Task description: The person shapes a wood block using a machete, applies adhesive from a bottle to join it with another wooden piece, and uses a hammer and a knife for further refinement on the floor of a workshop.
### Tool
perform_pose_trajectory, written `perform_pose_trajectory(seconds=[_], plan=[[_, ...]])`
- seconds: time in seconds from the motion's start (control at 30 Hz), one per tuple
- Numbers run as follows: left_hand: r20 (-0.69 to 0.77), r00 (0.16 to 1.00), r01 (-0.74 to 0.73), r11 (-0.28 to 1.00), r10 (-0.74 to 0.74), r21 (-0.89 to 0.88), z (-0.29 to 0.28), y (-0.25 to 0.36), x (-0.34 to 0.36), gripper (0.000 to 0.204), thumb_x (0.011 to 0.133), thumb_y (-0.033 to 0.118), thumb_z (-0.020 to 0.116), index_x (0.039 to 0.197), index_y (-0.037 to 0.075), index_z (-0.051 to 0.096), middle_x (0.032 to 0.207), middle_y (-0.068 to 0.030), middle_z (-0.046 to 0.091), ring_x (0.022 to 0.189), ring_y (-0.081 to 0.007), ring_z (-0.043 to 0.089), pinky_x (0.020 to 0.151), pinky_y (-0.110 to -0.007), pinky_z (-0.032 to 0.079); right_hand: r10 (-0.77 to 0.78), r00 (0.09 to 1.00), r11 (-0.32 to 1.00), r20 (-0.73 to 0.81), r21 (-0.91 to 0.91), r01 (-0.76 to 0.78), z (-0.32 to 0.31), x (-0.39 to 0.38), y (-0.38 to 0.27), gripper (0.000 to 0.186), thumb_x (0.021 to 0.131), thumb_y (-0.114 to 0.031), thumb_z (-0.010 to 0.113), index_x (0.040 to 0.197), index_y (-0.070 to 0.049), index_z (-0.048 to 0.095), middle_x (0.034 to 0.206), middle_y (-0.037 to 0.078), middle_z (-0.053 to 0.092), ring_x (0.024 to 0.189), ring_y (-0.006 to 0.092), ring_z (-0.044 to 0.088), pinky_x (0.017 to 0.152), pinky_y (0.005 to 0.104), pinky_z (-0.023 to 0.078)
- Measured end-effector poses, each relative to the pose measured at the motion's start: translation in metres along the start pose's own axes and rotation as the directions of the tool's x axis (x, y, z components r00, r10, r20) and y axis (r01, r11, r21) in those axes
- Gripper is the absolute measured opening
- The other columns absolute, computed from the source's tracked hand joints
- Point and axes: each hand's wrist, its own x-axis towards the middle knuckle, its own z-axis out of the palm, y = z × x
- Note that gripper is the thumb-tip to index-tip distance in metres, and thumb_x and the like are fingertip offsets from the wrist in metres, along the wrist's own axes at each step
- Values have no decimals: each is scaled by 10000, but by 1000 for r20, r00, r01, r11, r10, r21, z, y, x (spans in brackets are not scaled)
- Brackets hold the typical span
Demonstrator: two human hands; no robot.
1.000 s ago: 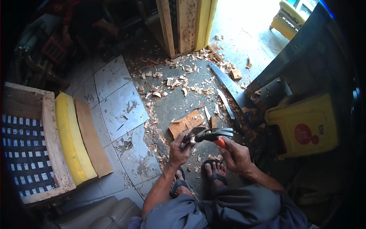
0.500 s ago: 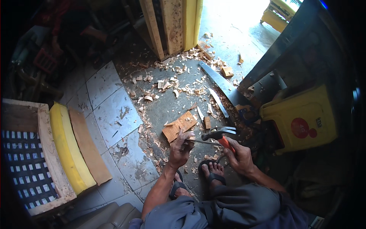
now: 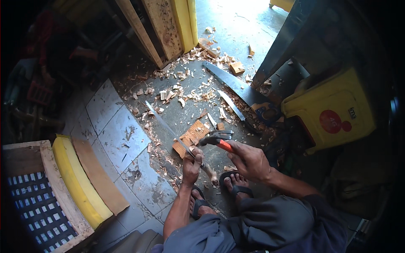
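Note:
My left hand (image 3: 192, 168) is closed round a tool with a long, narrow metal blade (image 3: 165, 126), its exact kind unclear. The blade slants up and left, partly smeared, and a wooden handle (image 3: 209, 173) sticks out below my fist. My right hand (image 3: 252, 161) grips the orange-red handle of a claw hammer (image 3: 216, 137). The dark hammer head hangs just right of my left fist; whether it touches the tool I cannot tell. Beneath them on the floor lies a flat brown wooden board (image 3: 192, 135), partly hidden by the blade and my left hand.
Wood chips (image 3: 177, 90) litter the floor. Right of the board lie a knife (image 3: 231, 104) and a handsaw (image 3: 232, 82); a yellow plastic stool (image 3: 333, 111) is beyond. A webbed wooden frame (image 3: 59, 185) with yellow padding stands left. A person (image 3: 55, 55) sits in shadow, upper left.
The long-bladed tool has swung round in my left hand, from pointing right to pointing up and left. The hammer has come left with my right hand. The whole view has shifted somewhat.

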Motion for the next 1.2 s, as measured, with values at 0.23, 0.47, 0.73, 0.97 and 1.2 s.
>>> perform_pose_trajectory(seconds=[0.23, 0.47, 0.73, 0.97, 1.2], plan=[[-29, 1000, -4, 989, 9, 149, 24, 26, 23, 214, 954, 159, 740, 1098, 39, 635, 950, -12, 616, 880, -122, 563, 785, -285, 454, -16, 992, 993, 125, -113, 30, -11, -6, -12, 458, 939, -127, 656, 1375, -39, 545, 1042, 212, 681, 820, 368, 701, 669, 437, 571], [-79, 994, -45, 950, 73, 308, 12, 7, 23, 158, 947, 52, 684, 1098, 5, 672, 930, -29, 634, 851, -120, 613, 768, -297, 489, -234, 964, 967, -123, 77, 245, -21, -13, -28, 424, 905, -65, 691, 1300, 10, 555, 952, 197, 677, 691, 337, 693, 539, 435, 536], [-227, 971, 98, 989, -71, 108, 1, -3, 14, 93, 903, 68, 701, 985, 39, 670, 776, 13, 612, 748, -90, 581, 675, -285, 458, -236, 972, 967, -19, -101, 233, -19, 3, -51, 398, 923, -94, 684, 1294, -55, 546, 746, 132, 593, 560, 323, 621, 459, 432, 495], [-232, 960, -81, 946, 159, 314, 20, 17, 6, 71, 880, 58, 723, 906, 31, 662, 773, 20, 604, 740, -94, 574, 677, -299, 472, 27, 933, 918, 358, -380, 119, -20, 6, -55, 388, 966, -177, 626, 1334, -103, 532, 838, 144, 662, 664, 330, 700, 514, 442, 532], [-128, 992, 29, 993, -14, 116, -8, 20, -2, 191, 928, 44, 730, 1098, 40, 644, 841, 7, 643, 690, -61, 605, 575, -238, 471, -192, 981, 981, 29, -26, 193, -30, 8, -54, 390, 917, -90, 687, 1280, -16, 564, 904, 190, 692, 731, 338, 717, 593, 413, 559]])
